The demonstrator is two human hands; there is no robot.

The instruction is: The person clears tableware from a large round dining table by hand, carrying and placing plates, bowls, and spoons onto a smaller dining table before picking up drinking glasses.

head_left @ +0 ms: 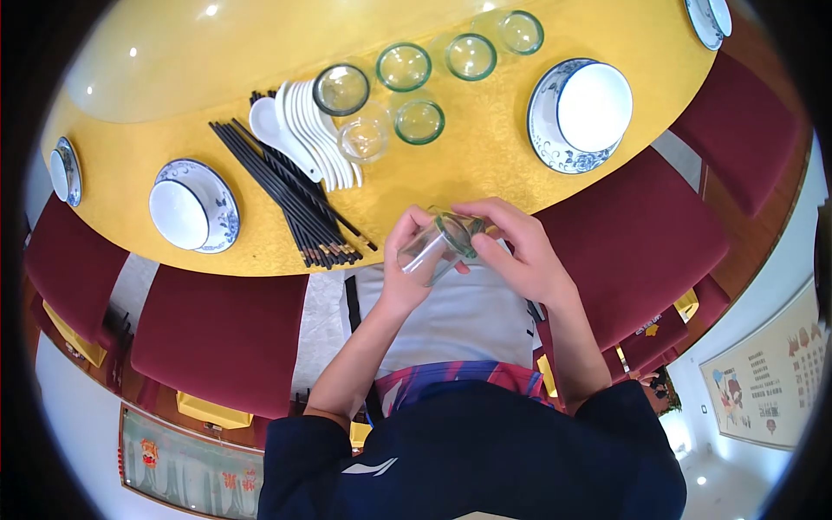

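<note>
A clear drinking glass point(425, 259) is tilted between my two hands, just off the table's near edge. My left hand point(406, 276) is wrapped round its body. At the greenish rim end, my right hand point(518, 256) has its thumb and fingers closed on the glass. More green-tinted glass shows by the right fingertips; I cannot tell whether it is a second glass. Beyond the hands, several glasses point(419, 121) stand on the table. Left of them lie a stack of white spoons point(299, 130) and a bundle of black chopsticks point(290, 199).
The round table point(468, 186) has a yellow cloth. A white bowl on a blue-patterned plate point(555, 152) sits at the right, another bowl on a plate point(227, 208) at the left. Maroon chairs point(217, 338) line the near edge on both sides of me.
</note>
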